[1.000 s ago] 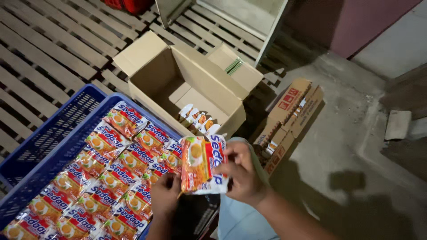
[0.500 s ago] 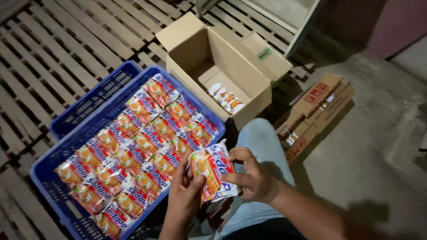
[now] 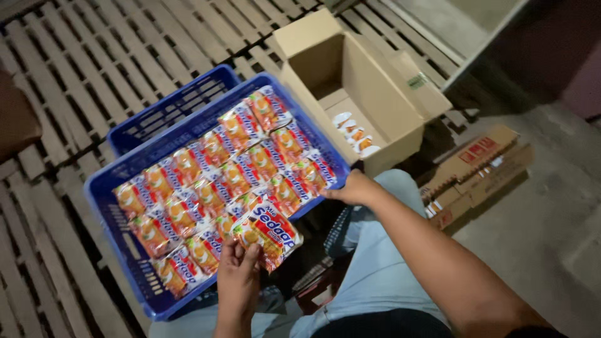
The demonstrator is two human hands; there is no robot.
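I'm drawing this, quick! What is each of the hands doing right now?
Left hand: closed on a noodle packet at the blue crate.
Right hand: on the crate's near edge; grip cannot be told.
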